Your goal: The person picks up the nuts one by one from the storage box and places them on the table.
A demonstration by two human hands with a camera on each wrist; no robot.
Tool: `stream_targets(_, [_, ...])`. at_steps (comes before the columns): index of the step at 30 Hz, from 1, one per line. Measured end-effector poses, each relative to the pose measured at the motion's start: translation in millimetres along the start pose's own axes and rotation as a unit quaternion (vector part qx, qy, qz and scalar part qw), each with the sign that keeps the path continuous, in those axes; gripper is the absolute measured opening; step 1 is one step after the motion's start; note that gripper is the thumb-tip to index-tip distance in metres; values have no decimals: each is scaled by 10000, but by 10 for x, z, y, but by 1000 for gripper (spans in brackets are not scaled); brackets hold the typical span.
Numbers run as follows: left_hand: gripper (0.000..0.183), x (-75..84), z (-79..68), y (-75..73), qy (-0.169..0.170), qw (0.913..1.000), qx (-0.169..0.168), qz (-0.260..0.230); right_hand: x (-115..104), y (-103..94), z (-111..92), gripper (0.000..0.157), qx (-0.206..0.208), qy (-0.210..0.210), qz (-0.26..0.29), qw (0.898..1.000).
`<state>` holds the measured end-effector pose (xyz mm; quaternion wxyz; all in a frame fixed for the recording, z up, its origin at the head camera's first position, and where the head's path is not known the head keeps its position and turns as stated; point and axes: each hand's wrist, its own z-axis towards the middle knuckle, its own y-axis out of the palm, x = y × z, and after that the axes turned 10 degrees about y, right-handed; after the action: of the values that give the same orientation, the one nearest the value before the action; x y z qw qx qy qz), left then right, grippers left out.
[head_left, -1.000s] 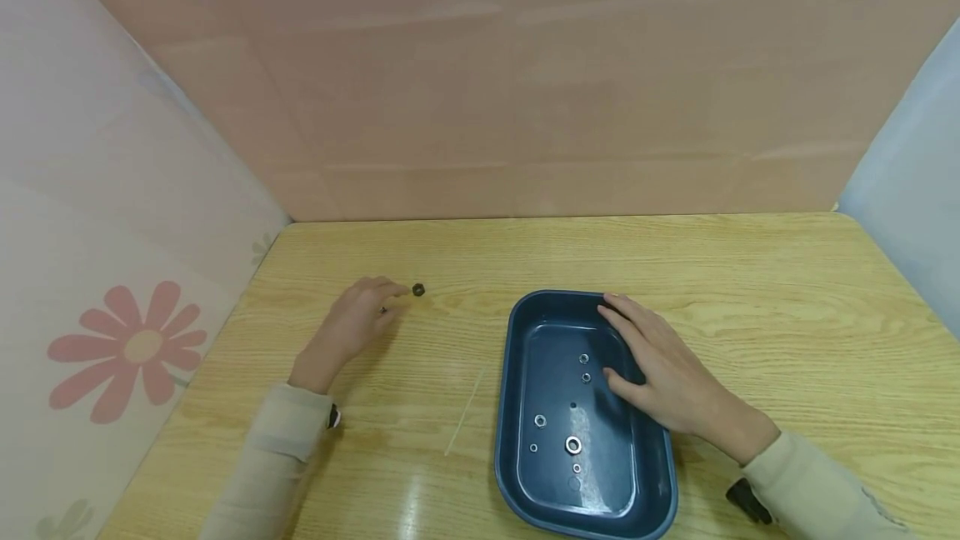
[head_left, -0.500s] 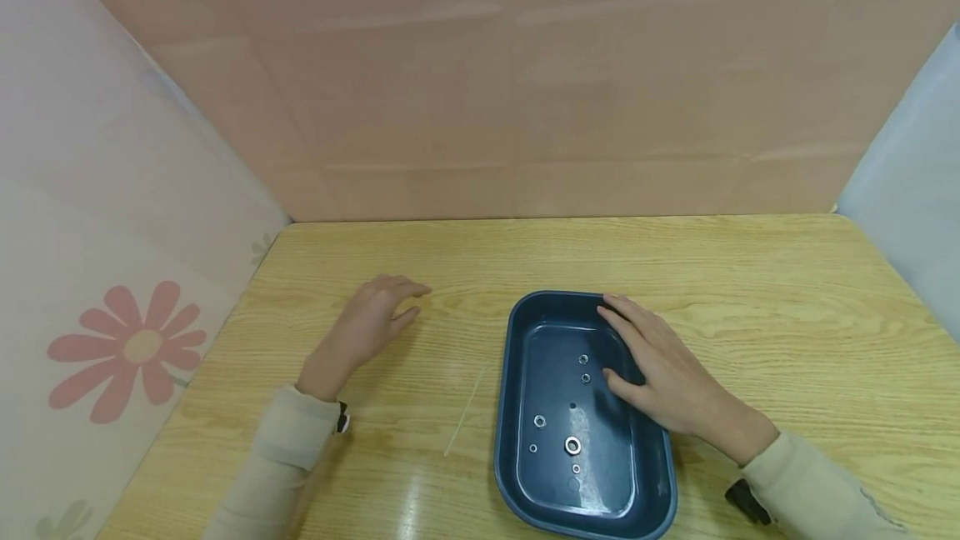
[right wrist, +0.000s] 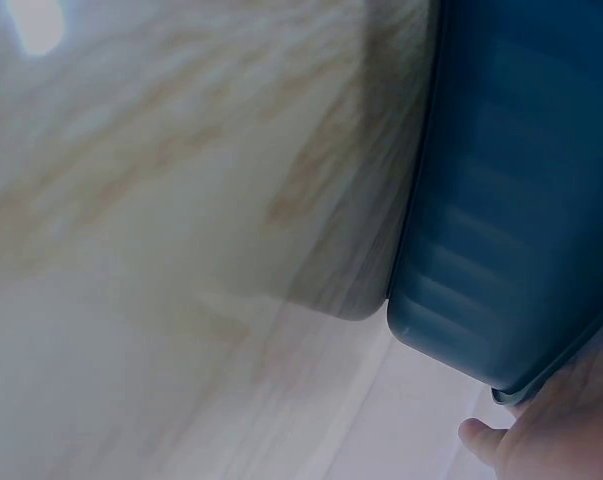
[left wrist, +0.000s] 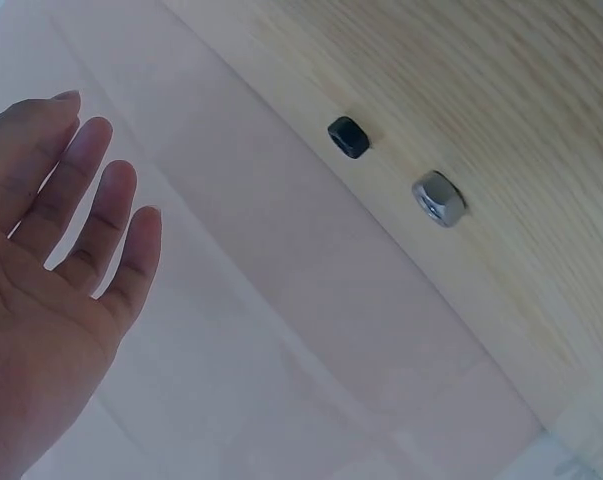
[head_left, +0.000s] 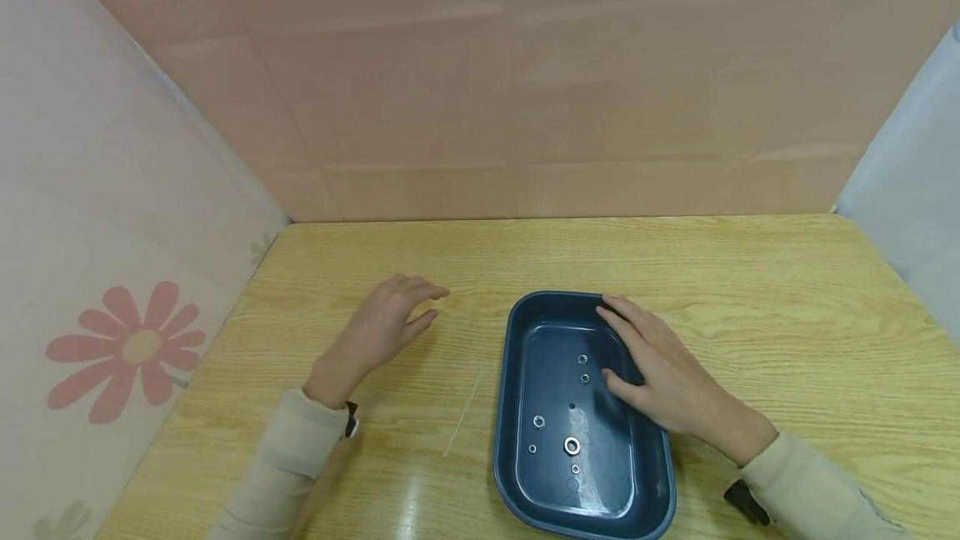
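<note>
My left hand (head_left: pixel 386 323) hovers over the left part of the table, its fingers loosely extended and holding nothing. In the left wrist view, a black nut (left wrist: pixel 348 138) and a larger silver nut (left wrist: pixel 440 199) lie on the wood, apart from the fingers (left wrist: pixel 109 205); the head view does not show them. My right hand (head_left: pixel 667 373) rests on the right rim of a dark blue tray (head_left: pixel 504 407), thumb extended over the inside. Several metal nuts lie scattered on the tray floor, among them a larger nut (head_left: pixel 572 446) and a smaller nut (head_left: pixel 539 422).
A thin pale line (head_left: pixel 463 413) runs along the wooden table (head_left: pixel 810 307) left of the tray. A pinkish-brown covering (head_left: pixel 525 107) stands along the back edge. A white panel (head_left: pixel 97 215) with a printed flower borders the left side.
My left hand has shifted right across the table, with nothing in it. The dark nut seen at its fingertips a second ago is now hidden in the head view. My right hand stays put.
</note>
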<state>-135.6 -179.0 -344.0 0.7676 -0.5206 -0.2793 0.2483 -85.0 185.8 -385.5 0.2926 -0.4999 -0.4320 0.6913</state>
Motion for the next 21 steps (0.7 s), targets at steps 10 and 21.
stream_targets(10, [32, 128, 48, -16, 183, 9997, 98, -105, 15, 5, -14, 75, 142, -140, -51, 9998])
stream_targets(21, [32, 287, 121, -5, 580, 9982, 171, 19, 10, -3, -8, 75, 76, -69, -20, 9999])
